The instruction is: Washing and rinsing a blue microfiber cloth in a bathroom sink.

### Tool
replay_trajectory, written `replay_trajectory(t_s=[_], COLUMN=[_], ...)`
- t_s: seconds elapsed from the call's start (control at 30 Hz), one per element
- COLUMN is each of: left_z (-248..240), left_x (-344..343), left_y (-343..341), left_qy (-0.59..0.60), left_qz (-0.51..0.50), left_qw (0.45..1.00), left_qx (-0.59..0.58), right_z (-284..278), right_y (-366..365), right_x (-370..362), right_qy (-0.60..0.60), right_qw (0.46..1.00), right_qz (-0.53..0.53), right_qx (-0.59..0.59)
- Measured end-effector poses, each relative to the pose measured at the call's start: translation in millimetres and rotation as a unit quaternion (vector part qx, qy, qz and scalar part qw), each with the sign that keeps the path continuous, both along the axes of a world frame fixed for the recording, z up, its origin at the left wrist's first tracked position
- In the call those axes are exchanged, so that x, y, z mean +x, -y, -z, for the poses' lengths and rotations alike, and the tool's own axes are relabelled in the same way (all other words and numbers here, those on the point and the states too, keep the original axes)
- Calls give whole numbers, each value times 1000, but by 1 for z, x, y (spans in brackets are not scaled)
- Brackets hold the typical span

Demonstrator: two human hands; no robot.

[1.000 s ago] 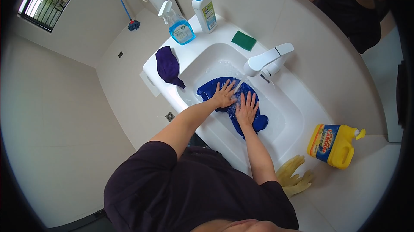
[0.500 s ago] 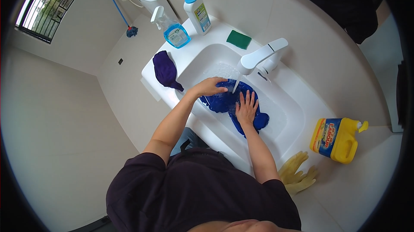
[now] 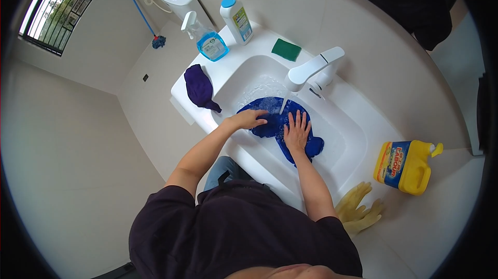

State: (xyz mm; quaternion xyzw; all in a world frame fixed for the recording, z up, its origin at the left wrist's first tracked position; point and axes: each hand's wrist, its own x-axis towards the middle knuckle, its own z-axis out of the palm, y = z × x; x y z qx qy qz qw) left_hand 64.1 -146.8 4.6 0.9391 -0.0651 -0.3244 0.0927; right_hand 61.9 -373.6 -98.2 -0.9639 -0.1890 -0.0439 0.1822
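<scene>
A wet, deep-blue cloth (image 3: 295,146) lies spread in the white sink (image 3: 340,128), its exact kind hard to make out. Water runs onto it from the white faucet (image 3: 314,69), and part of it has pale, bubbly water on top. My right hand (image 3: 298,133) rests flat on the cloth with its fingers spread. At the cloth's left part is my left hand (image 3: 249,118), fingers and thumb apart and the fingertips at the fabric. A dark purple bundled cloth (image 3: 199,88) sits on the sink's left rim.
Behind the sink stand a blue spray bottle (image 3: 211,45), a white bottle with a blue cap (image 3: 237,22) and a white bin-like box (image 3: 187,6). A green scouring pad (image 3: 286,49) lies near the faucet. To the right are a yellow jug (image 3: 404,167) and yellow rubber gloves (image 3: 358,209).
My left hand has drawn back toward me and slightly left, away from the water stream. More of the blue cloth's far edge shows. The right hand stays in place.
</scene>
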Motion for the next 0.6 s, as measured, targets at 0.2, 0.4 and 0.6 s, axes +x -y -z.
replay_trajectory(t_s=[0.2, 0.4, 0.6], left_z=[-24, -76, -58], left_x=[60, 168, 226], left_y=[-32, -80, -126], left_qy=[335, 371, 400], left_qz=[8, -389, -507], left_qw=[930, 826, 701], left_qx=[-149, -173, -302], right_z=[0, -1, -2], right_y=[2, 4, 2], right_x=[2, 2, 3], right_qy=[3, 6, 14], right_qw=[1000, 1000, 999], right_qz=[3, 6, 1], right_qx=[4, 15, 35])
